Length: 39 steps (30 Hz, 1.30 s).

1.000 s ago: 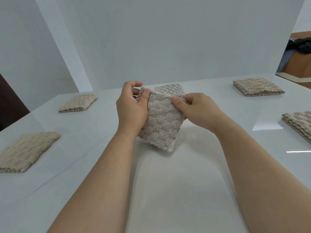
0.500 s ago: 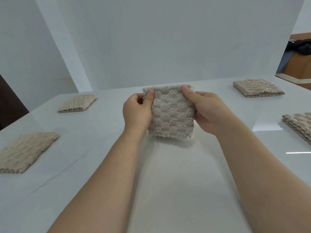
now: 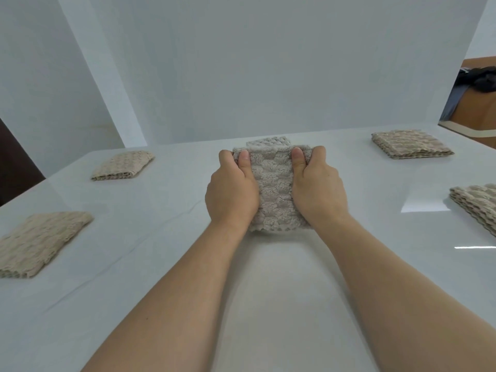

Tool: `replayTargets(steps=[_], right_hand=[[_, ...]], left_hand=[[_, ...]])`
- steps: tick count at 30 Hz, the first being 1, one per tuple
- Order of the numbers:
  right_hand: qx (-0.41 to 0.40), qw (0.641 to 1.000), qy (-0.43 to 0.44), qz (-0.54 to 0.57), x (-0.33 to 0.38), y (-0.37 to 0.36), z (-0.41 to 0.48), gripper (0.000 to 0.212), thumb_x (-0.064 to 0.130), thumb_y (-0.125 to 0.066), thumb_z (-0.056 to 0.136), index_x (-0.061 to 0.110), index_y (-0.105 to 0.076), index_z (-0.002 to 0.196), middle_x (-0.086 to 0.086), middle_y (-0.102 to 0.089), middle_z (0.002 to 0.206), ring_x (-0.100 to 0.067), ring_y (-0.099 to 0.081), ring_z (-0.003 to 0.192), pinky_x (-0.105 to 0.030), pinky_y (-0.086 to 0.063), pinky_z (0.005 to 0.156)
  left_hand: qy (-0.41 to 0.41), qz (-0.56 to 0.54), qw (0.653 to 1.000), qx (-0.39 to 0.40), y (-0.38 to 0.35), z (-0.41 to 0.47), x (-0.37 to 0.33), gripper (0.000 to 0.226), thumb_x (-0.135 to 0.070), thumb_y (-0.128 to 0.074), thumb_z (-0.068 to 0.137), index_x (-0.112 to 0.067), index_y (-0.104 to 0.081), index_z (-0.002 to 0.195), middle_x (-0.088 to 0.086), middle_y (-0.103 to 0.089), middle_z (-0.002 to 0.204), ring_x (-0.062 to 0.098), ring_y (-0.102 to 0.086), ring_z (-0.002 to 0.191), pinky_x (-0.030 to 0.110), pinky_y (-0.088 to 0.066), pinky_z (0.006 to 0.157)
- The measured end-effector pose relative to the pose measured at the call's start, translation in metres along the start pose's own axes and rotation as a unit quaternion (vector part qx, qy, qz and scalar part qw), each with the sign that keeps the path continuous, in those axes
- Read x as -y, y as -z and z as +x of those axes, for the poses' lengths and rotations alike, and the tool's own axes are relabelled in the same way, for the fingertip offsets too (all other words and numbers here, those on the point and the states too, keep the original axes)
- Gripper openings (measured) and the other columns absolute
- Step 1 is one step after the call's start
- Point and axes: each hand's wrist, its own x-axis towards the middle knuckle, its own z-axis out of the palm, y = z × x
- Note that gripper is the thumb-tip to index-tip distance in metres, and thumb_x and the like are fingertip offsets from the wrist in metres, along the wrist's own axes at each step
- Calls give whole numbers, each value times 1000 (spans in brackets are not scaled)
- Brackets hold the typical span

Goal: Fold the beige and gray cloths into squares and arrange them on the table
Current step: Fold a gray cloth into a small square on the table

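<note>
A folded gray cloth (image 3: 272,189) with a bumpy weave is held between both hands over the middle of the white table (image 3: 268,291). My left hand (image 3: 232,191) grips its left edge and my right hand (image 3: 316,190) grips its right edge, thumbs on top near the far corners. Its near edge is at the table surface. Behind it lies another folded cloth (image 3: 268,142), mostly hidden. Folded beige cloths lie at the far left (image 3: 122,165) and near left (image 3: 40,242).
Two more folded cloths lie on the right, one at the far right (image 3: 410,148) and one at the right edge (image 3: 476,205), partly cut off. A white wall stands behind the table. Dark clothing (image 3: 480,79) lies beyond the table at the upper right.
The cloth has come down from a raised, upright hold to lie lower and flatter at the table. Both hands have shifted to its sides.
</note>
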Motion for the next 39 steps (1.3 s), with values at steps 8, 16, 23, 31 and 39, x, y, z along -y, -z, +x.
replayTargets(steps=[8, 16, 23, 31, 39], right_hand=[[152, 965, -18, -212, -2, 13, 3, 39, 31, -35, 109, 10, -44, 141, -22, -51, 135, -41, -53, 122, -42, -47, 90], [196, 912, 17, -359, -16, -3, 1, 44, 22, -37, 101, 27, -47, 144, -11, -47, 134, -37, -53, 123, -44, -47, 85], [127, 928, -53, -345, -18, -7, -1, 53, 46, -28, 106, 6, -46, 136, -12, -62, 130, -34, -60, 119, -39, -36, 77], [17, 958, 2, -288, -10, 11, 4, 50, 48, -26, 105, 8, -43, 129, -16, -53, 124, -36, -51, 114, -43, -38, 81], [248, 929, 160, -222, -32, 20, -20, 54, 41, -21, 109, 20, -28, 158, 2, -20, 168, -15, -14, 155, -42, -16, 124]], left_hand=[[76, 93, 969, 215, -8, -1, 8, 38, -32, -41, 107, -4, -56, 126, 18, -62, 129, 34, -59, 117, 30, -38, 79], [72, 190, 953, 224, -16, -7, 11, 34, -33, -43, 104, -9, -54, 126, 12, -62, 129, 32, -60, 117, 33, -41, 80], [4, 290, 936, 198, -13, -11, 9, 24, -27, -49, 99, -13, -58, 116, 6, -67, 116, 28, -64, 105, 32, -37, 71], [-63, 284, 950, 116, 5, -5, 6, 36, -35, -37, 106, -9, -47, 129, 13, -53, 127, 32, -55, 112, 39, -35, 77], [-190, 154, 918, 313, 7, -21, 14, 50, -35, -27, 109, -13, -37, 153, 7, -36, 160, 25, -31, 148, 43, -28, 119]])
